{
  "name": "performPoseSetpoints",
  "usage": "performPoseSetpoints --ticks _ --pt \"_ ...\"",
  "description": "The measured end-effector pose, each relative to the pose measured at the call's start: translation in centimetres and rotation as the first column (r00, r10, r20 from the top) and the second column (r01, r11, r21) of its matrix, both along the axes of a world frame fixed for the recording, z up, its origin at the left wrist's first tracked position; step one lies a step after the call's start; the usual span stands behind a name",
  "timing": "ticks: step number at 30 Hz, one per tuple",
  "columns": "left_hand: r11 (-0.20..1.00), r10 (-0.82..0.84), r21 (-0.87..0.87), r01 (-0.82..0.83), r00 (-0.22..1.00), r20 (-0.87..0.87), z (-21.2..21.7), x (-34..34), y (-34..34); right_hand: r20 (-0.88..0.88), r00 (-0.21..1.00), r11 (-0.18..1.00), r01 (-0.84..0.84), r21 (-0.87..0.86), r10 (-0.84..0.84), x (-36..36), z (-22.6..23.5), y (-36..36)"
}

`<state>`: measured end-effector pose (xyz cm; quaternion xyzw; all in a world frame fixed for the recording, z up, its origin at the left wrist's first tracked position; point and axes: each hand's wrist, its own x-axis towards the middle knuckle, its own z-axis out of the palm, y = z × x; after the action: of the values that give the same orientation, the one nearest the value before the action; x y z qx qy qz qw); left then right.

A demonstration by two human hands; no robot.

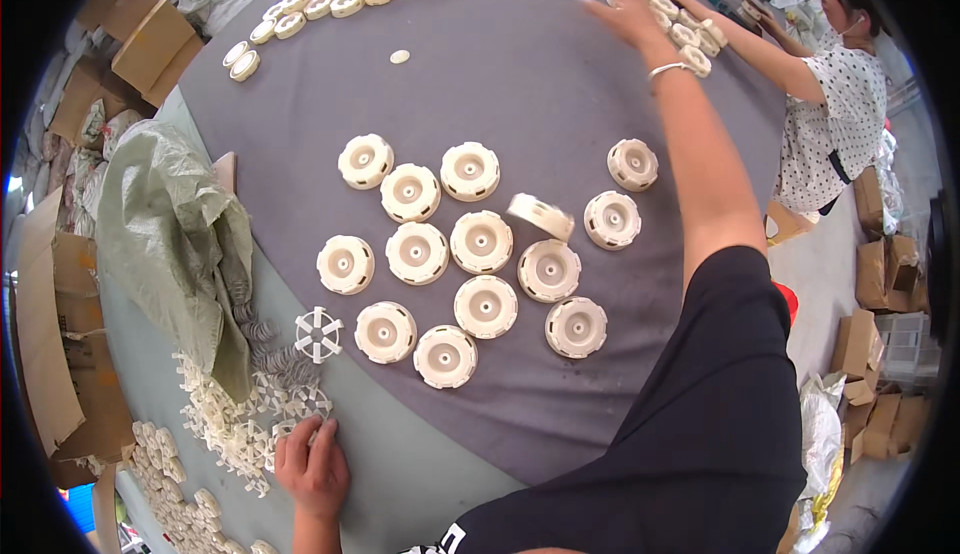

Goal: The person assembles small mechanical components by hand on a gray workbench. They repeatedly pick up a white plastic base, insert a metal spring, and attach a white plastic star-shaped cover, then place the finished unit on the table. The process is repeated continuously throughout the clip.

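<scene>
Grey cloth (pixel 560 94) bears cream wheels (pixel 481 242); left hand (pixel 312 466) at seven o'clock fingers spoked inserts (pixel 235 434), apparently pinching one; right hand (pixel 628 16) at one o'clock spreads open, empty, over stacked wheels (pixel 690 39).

Under the left hand (pixel 312 466) lies a heap of small cream plastic spoked inserts (pixel 232 424), star-shaped and tangled, spilling along the bench edge just beside the green woven sack (pixel 170 244). One six-spoked insert (pixel 318 334) lies flat and apart, between the heap and the wheels. The right hand (pixel 628 12), arm stretched far out, reaches a row of cream round plastic wheels (pixel 685 34) at the far rim of the grey cloth (pixel 520 84); whether it touches one cannot be told.
</scene>
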<state>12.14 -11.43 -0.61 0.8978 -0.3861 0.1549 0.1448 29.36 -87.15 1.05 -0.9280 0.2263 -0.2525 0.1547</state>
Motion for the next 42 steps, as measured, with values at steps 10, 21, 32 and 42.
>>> performPoseSetpoints --ticks 10,21,32,42 --pt "0.998 0.05 0.031 -0.049 0.998 -0.04 0.7 -0.9 1.0 -0.185 0.978 0.971 -0.135 -0.197 0.098 -5.9 -5.9 8.0" --pt "0.986 0.116 -0.101 -0.13 0.985 -0.131 0.5 1.2 2.3 -0.083 0.84 0.843 -0.537 0.014 0.536 -9.5 -5.9 31.0" --pt "0.825 0.227 -0.298 -0.48 0.765 -0.603 4.3 -8.6 4.4 -0.211 0.706 0.731 -0.605 0.315 0.676 -15.9 4.5 39.9" --pt "0.914 0.297 -0.122 -0.387 0.843 -0.448 -0.2 -9.5 -3.3 0.059 0.864 0.863 -0.503 0.041 0.5 -34.8 -3.5 44.2"
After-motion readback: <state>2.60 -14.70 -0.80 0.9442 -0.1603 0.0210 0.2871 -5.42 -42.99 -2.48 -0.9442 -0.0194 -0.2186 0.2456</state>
